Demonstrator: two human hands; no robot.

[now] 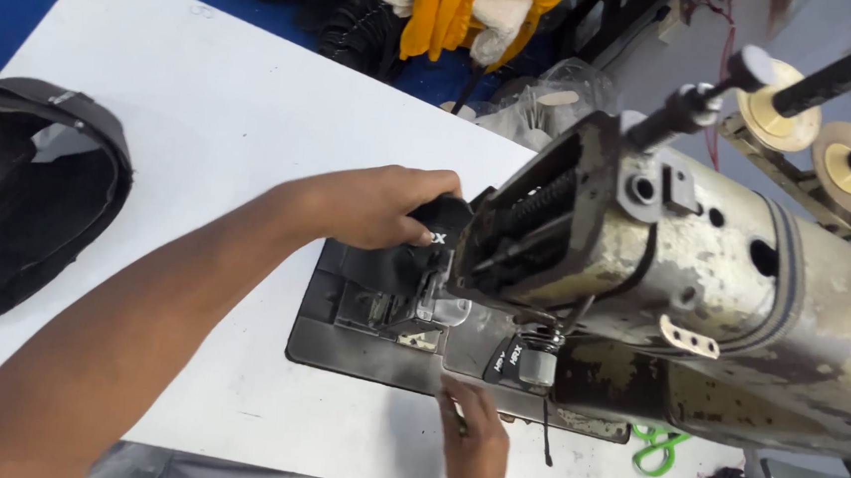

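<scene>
Our left hand (388, 206) was closed over a black fabric piece (414, 253), pressing it against the needle area of the worn grey sewing machine (702, 288), while our right hand (476, 442), at six o'clock from the machine head, pinched the near edge of a black strap (507, 360) lying on the dark metal bed plate (348, 348). We saw the white table (215, 114) spread beneath it all, with a black curved panel (19, 201) at nine o'clock, well apart from our hands, yellow cloth (452, 6) at twelve, and green-handled scissors (655, 450) at five o'clock, partly hidden under the machine.
</scene>
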